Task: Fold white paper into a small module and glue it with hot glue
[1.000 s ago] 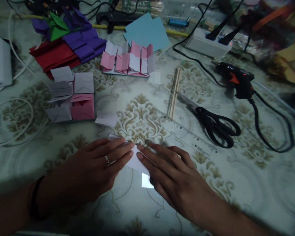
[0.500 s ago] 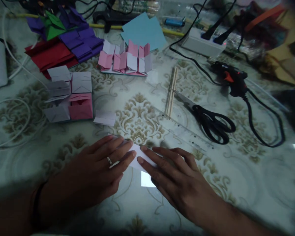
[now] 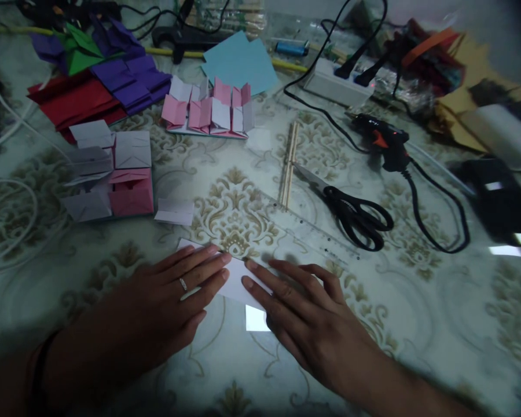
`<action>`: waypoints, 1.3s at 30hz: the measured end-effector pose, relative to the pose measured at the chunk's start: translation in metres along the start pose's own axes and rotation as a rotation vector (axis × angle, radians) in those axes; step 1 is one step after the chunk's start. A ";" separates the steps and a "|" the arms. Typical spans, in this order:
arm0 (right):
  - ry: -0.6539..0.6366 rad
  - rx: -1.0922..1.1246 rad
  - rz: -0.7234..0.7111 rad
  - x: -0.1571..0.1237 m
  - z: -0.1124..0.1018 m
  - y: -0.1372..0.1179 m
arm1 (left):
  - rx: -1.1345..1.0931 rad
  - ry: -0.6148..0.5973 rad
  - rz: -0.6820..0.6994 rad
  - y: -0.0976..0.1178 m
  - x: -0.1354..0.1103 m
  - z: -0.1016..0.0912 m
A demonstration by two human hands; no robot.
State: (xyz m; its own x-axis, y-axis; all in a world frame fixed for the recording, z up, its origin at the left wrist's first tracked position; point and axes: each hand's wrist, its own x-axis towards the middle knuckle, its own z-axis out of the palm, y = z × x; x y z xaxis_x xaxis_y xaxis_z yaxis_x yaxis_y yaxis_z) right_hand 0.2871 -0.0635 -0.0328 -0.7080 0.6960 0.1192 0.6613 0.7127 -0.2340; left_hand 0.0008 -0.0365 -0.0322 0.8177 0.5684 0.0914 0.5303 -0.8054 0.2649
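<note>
Head view: compared with half a second earlier, the surroundings sit further left, the black object (image 3: 501, 200) at the right is fully in frame, and a white block (image 3: 506, 136) shows behind it. The white paper (image 3: 237, 278) remains under both hands on the patterned tablecloth (image 3: 443, 324), at the near middle; slightly more of it shows between the fingertips. The left hand (image 3: 167, 304) lies flat with fingers extended over the left part of the paper, gripping nothing. The right hand (image 3: 315, 318) is likewise unclenched, two fingertips resting on the paper. Both hands hide much of the sheet, so its full outline cannot be told. A small folded slip (image 3: 174, 212) lies just beyond the left hand. Beyond the right hand lies a clear ruler (image 3: 316, 230), with scissors (image 3: 351, 217) beside it, their tip at some thin sticks (image 3: 289, 168). A glue gun (image 3: 388, 145) lies farther right, near a power strip (image 3: 330, 87) carrying two plugs. Two pink-and-white folded paper pieces, one at left (image 3: 132, 197) and one farther back (image 3: 220, 113), have raised flaps; contents cannot be determined. Clear packaging (image 3: 226, 17) at the back appears to hold pale sticks.
</note>
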 end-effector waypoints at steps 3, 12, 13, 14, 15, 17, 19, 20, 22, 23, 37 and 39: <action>0.004 -0.007 0.021 -0.006 -0.003 0.000 | -0.002 0.005 -0.007 0.000 -0.001 -0.001; 0.025 -0.031 0.069 -0.026 -0.004 0.003 | -0.002 0.020 -0.033 0.002 -0.004 -0.004; 0.026 -0.035 0.075 -0.027 -0.005 0.002 | 0.000 0.017 -0.034 0.002 -0.004 -0.003; 0.027 -0.038 0.077 -0.028 -0.005 0.002 | 0.006 0.011 -0.039 0.002 -0.005 -0.003; 0.026 -0.039 0.075 -0.029 -0.006 0.002 | 0.014 0.003 -0.038 0.003 -0.006 -0.001; 0.026 -0.029 0.056 -0.028 -0.009 0.003 | 0.038 -0.020 -0.049 0.007 -0.007 0.002; 0.022 -0.005 0.021 -0.024 -0.013 0.005 | 0.043 -0.034 -0.015 0.011 -0.008 0.005; 0.017 0.010 0.003 -0.021 -0.016 0.006 | 0.044 -0.045 -0.012 0.013 -0.009 0.007; 0.007 0.036 -0.044 -0.015 -0.022 0.009 | 0.042 -0.050 0.000 0.014 -0.009 0.007; 0.003 0.043 -0.063 -0.011 -0.025 0.009 | 0.035 -0.056 0.012 0.013 -0.009 0.007; -0.041 -0.007 -0.058 0.003 -0.006 -0.003 | -0.040 -0.043 0.132 0.020 -0.017 0.003; -0.054 -0.021 -0.062 0.006 -0.007 -0.003 | -0.032 -0.040 0.129 0.020 -0.018 0.003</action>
State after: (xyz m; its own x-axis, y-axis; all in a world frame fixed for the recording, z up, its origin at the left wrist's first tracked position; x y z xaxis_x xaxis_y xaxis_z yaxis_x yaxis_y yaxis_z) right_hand 0.2827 -0.0610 -0.0251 -0.7597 0.6453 0.0804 0.6204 0.7562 -0.2078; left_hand -0.0020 -0.0634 -0.0311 0.8871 0.4529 0.0888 0.4133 -0.8653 0.2836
